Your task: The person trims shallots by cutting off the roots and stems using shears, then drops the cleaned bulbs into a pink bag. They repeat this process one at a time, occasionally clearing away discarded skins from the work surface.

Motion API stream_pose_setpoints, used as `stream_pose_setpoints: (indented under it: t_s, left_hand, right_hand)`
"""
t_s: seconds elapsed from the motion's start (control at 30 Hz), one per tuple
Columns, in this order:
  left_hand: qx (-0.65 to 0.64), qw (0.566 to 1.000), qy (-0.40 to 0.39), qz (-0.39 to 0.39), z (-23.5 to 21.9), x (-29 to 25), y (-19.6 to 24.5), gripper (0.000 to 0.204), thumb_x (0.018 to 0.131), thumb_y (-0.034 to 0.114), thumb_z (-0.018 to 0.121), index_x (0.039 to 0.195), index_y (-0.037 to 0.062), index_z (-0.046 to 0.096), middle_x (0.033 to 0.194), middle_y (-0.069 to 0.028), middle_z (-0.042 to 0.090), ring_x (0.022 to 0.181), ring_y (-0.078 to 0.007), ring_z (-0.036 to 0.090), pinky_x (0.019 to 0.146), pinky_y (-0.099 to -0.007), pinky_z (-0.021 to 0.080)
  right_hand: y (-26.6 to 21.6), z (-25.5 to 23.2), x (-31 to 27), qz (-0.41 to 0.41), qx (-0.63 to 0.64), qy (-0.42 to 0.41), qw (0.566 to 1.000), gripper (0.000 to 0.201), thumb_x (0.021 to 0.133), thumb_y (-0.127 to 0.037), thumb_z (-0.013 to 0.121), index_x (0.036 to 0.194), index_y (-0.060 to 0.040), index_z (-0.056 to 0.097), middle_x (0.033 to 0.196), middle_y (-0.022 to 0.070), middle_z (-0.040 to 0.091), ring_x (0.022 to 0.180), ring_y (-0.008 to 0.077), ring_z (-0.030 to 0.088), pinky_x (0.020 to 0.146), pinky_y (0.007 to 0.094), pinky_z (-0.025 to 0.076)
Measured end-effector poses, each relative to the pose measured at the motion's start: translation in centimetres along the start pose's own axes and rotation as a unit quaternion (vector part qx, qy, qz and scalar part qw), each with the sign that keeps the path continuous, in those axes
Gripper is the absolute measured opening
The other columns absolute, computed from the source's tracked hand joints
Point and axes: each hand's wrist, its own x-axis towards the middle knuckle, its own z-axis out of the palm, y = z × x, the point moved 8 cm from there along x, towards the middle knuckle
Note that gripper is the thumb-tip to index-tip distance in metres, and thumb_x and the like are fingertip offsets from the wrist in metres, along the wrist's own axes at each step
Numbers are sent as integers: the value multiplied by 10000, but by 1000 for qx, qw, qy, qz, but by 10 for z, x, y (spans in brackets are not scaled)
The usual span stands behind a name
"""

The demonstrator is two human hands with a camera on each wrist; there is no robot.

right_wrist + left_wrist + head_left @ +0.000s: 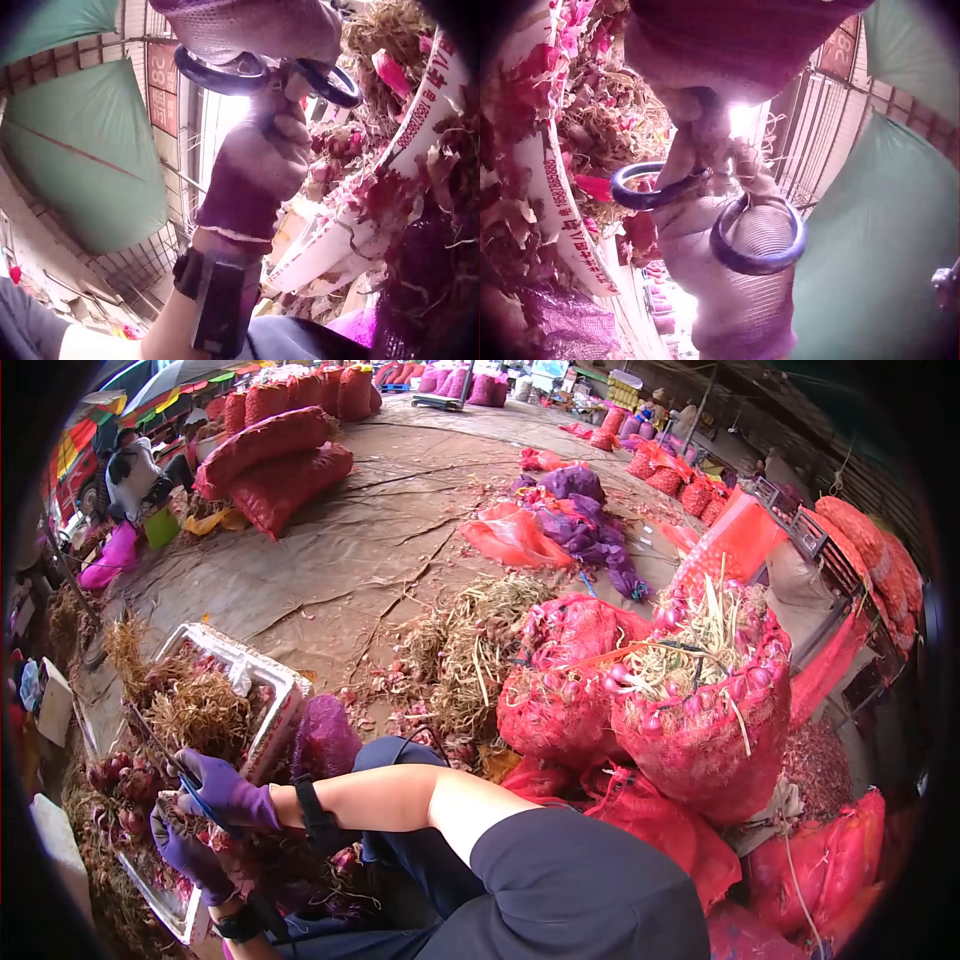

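Note:
My right hand point(232, 792), in a purple glove, grips blue-handled scissors point(759, 264). Their blades point up and left over the dried shallot tops in the head view. Close below it, my left hand point(190, 857), also gloved in purple, pinches a small shallot point(721, 142) with wispy roots, largely covered by the fingers. In the right wrist view both hands meet around the scissor rings. Bunches of shallots point(128, 785) with dry stalks lie just left of the hands. Dried trimmings point(200, 710) heap in a white foam crate point(292, 682) beyond them.
Red mesh sacks point(690, 730) full of shallots stand to my right, beside a pile of dry stalks point(480, 650). A purple net bag point(325, 735) lies near my knee. Loose red and purple sacks point(575, 520) lie ahead on the brown tarpaulin point(400, 490). A person point(135, 475) sits far left.

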Motion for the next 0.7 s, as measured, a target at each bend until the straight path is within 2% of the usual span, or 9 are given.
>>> stream_pose_setpoints:
  t_s: [0.07, 0.17, 0.23, 0.27, 0.5, 0.6, 0.63, 0.67, 0.7]
  left_hand:
    - [6, 1000, 19, 19, -6, -1, 0, 314, 1018, 155, 454, 1243, -32, 569, 1184, -90, 627, 1037, -137, 589, 899, -274, 463]
    - [-39, 998, -12, -47, 8, -1, 0, 340, 1011, 142, 433, 1282, -37, 535, 1260, -107, 583, 1077, -155, 571, 923, -285, 454]
    - [-3, 995, -54, -79, 38, -12, 24, 386, 999, 138, 433, 1341, -37, 473, 1304, -118, 543, 1085, -159, 566, 918, -285, 457]
    - [-81, 988, -82, -105, 31, -12, -9, 423, 1005, 189, 453, 1366, -30, 436, 1306, -125, 528, 1083, -169, 566, 923, -299, 463]
    - [-122, 981, -117, -91, 38, -9, 5, 528, 983, 313, 522, 1382, -14, 414, 1269, -139, 549, 1141, -215, 556, 951, -346, 463]
    - [127, 949, -226, 177, 65, -35, 72, 399, 992, 181, 515, 1348, 10, 458, 1294, -113, 544, 1171, -212, 535, 999, -334, 439]
    - [-112, 975, -156, -115, 61, -26, 35, 387, 985, 171, 519, 1337, 20, 469, 1293, -107, 546, 1167, -217, 541, 1001, -341, 441]
    - [-60, 984, -149, -80, 61, -26, 46, 357, 973, 162, 530, 1301, 25, 499, 1289, -99, 550, 1153, -207, 551, 995, -340, 443]
    - [-38, 983, -178, -21, 65, -25, 55, 322, 965, 156, 537, 1257, 19, 526, 1271, -98, 558, 1132, -188, 556, 982, -329, 447]
  right_hand:
    - [-4, 0, -1, -39, -23, 12, 999, 280, 807, -71, 685, 1024, -4, 521, 743, 43, 558, 656, 89, 480, 600, 289, 446]
    - [20, 10, -3, 203, 321, -39, 924, 302, 767, -100, 692, 991, -13, 509, 759, 51, 522, 722, 131, 466, 652, 308, 438]
    - [38, -3, 5, 178, 241, -6, 954, 351, 811, -137, 713, 1061, -9, 502, 752, 43, 545, 677, 134, 468, 635, 295, 446]
    - [32, -17, 10, 75, 0, 44, 996, 367, 809, -189, 727, 1044, -16, 504, 747, 87, 531, 693, 163, 454, 649, 333, 441]
    - [7, -11, 12, 1, -83, 53, 995, 386, 785, -235, 755, 1021, -34, 524, 758, 132, 546, 664, 218, 498, 639, 366, 454]
    - [19, -13, 18, 29, -9, -5, 1000, 371, 709, -58, 740, 1036, -44, 564, 780, 46, 592, 666, 133, 563, 549, 312, 481]
    - [15, -16, 23, 19, 2, -65, 998, 327, 750, -70, 733, 1024, -19, 563, 826, 72, 632, 708, 162, 619, 567, 329, 514]
    - [49, -9, 27, 84, 93, -122, 985, 318, 744, -121, 715, 1009, -41, 558, 896, 125, 622, 825, 187, 628, 688, 335, 529]
    - [18, -2, 7, 224, 425, -62, 875, 322, 783, -27, 663, 1072, -29, 522, 968, 145, 636, 845, 175, 638, 690, 316, 537]
